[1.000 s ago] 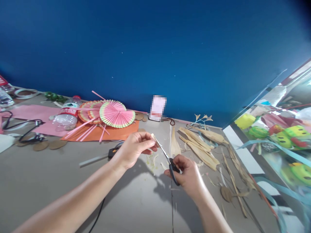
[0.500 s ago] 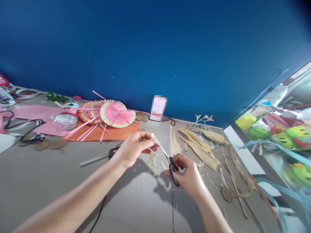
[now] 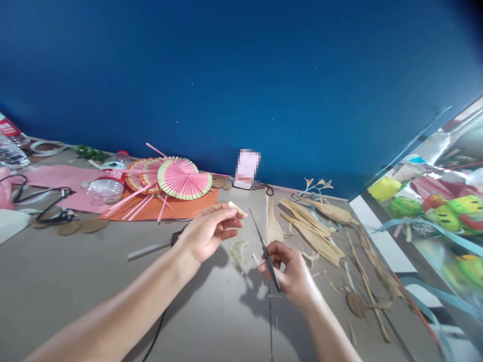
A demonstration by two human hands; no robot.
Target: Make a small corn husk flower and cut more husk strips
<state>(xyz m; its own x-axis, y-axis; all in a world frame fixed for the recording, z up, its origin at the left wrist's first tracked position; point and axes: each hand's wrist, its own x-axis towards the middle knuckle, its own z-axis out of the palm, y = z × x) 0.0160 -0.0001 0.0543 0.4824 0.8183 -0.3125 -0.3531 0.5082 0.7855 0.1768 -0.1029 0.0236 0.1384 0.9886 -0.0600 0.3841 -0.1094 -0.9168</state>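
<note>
— Pinching what, with the left hand [image 3: 209,229]?
— A small pale strip [image 3: 237,208], near the centre of the frame.
— And with the right hand [image 3: 290,266]?
— Holding black scissors [image 3: 270,266], lower right of centre, blades near the strip. Farther right, dry husks [image 3: 311,229].

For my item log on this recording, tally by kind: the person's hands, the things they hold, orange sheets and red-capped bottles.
Hands: 2, left hand and right hand
Scissors, held: 1
Pale piece, held: 1
Orange sheet: 1
Red-capped bottle: 1
Total: 6
</note>
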